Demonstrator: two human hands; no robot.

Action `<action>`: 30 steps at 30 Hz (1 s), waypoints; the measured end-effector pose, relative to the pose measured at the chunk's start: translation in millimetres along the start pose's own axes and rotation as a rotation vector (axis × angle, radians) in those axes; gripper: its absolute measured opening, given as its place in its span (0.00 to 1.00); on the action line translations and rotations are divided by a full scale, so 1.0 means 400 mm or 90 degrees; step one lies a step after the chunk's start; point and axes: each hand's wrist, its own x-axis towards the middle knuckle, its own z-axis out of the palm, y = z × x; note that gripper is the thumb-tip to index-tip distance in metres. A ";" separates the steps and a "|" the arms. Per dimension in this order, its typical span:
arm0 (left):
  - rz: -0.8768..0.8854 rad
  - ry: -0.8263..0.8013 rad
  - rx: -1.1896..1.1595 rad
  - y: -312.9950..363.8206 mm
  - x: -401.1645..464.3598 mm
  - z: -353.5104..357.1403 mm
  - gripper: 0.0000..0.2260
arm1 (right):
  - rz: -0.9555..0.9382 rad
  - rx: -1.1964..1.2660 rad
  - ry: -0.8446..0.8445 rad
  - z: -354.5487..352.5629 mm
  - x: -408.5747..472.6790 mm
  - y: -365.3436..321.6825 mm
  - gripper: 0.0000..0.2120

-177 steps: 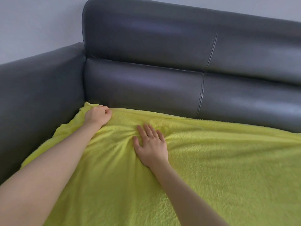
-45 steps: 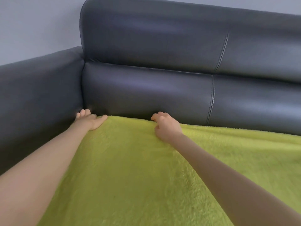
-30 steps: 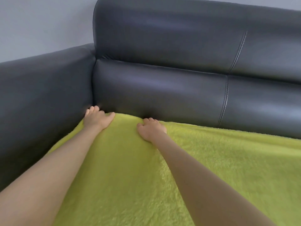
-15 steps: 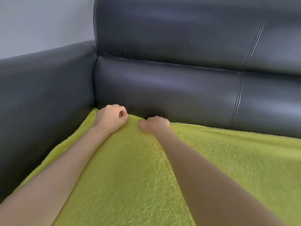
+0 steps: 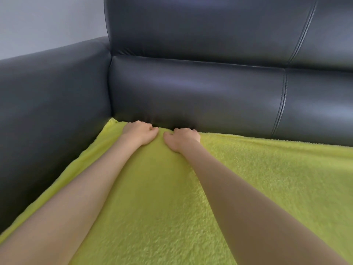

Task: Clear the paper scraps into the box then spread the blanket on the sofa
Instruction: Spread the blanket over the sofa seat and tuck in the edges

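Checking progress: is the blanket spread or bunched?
Spread: the blanket lies flat over the sofa seat, reaching the backrest.

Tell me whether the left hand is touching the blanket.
Touching. The head view shows the left hand resting knuckles-down on the yellow blanket at its far edge.

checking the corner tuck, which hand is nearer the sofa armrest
Left. The left hand grips the blanket edge close to the armrest corner; the right hand grips the same edge just beside it, farther along the backrest.
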 end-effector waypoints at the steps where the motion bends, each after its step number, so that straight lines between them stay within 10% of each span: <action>1: -0.007 -0.024 0.027 0.006 0.008 -0.003 0.24 | 0.003 -0.001 -0.004 -0.001 -0.001 -0.002 0.27; 13: -0.092 -0.212 -0.117 -0.018 0.036 -0.038 0.29 | 0.062 -0.006 -0.074 -0.064 -0.005 -0.031 0.22; 30: -0.039 0.085 -0.048 -0.005 -0.005 0.049 0.23 | -0.029 0.005 0.077 0.041 -0.001 0.019 0.28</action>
